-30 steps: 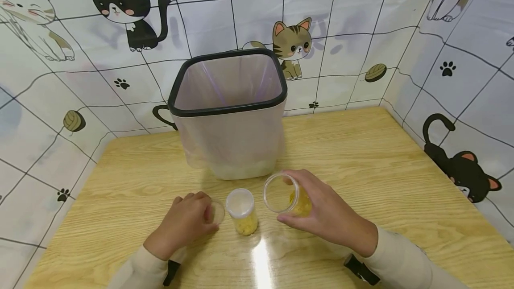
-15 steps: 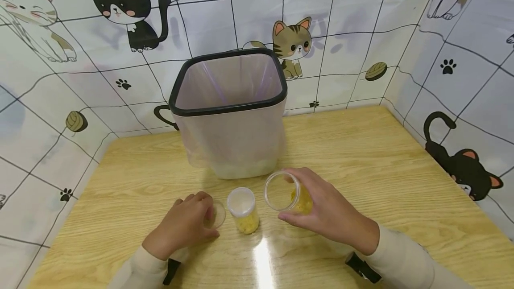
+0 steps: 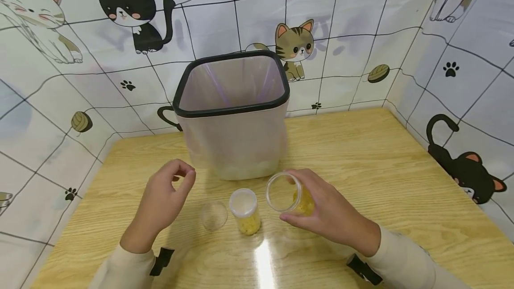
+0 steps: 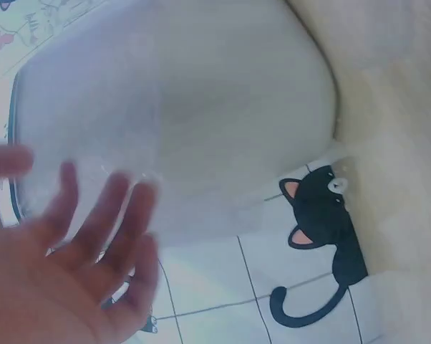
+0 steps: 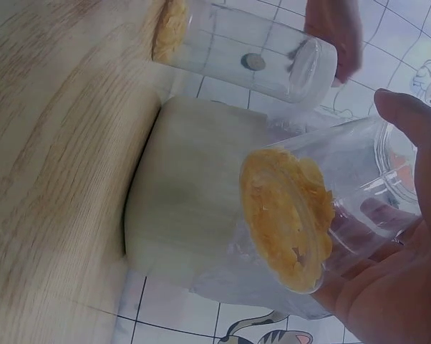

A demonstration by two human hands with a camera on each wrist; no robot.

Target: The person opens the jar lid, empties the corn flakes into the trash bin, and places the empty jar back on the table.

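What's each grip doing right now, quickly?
Left grip: open, fingers loosely bent, holding nothing, above the table.
Right grip: closed around a tilted clear jar with yellow pieces inside.

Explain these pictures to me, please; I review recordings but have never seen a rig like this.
There is no robot here, just a person's two bare hands. The wide picture comes from a camera worn on the head, looking forward and down; the other two come from cameras on each wrist, watching that hand's work. On the wood-grain table stands a black-rimmed bin. Before it are a capped clear jar with yellow pieces at the bottom and, left of that in the head view, a clear round disc, probably a lid. The right hand grips a tilted uncapped jar, also containing yellow pieces. The left hand holds nothing.
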